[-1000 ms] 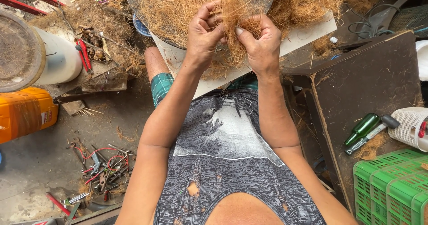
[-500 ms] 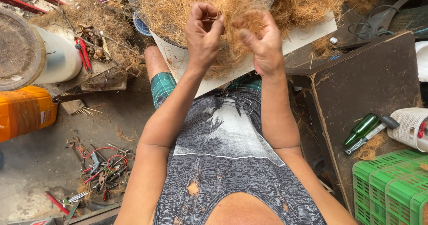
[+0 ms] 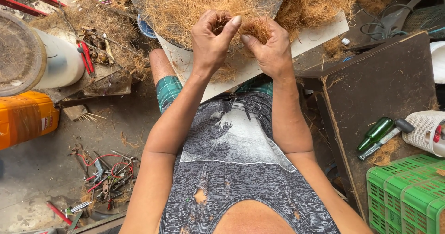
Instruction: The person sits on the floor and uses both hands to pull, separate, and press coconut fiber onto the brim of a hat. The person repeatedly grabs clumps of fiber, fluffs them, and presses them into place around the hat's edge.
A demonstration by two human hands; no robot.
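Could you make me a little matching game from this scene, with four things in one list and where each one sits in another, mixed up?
Things:
1. green bottle
2. orange container
3. green crate
4. brown fibre

Places:
A. far left, below a white cylinder
B. bottom right corner
C. at the top, being pulled at by the left hand and the right hand
D. on the dark board at the right, beside a knife-like tool

Pairs: 1-D, 2-A, 3-B, 4-C
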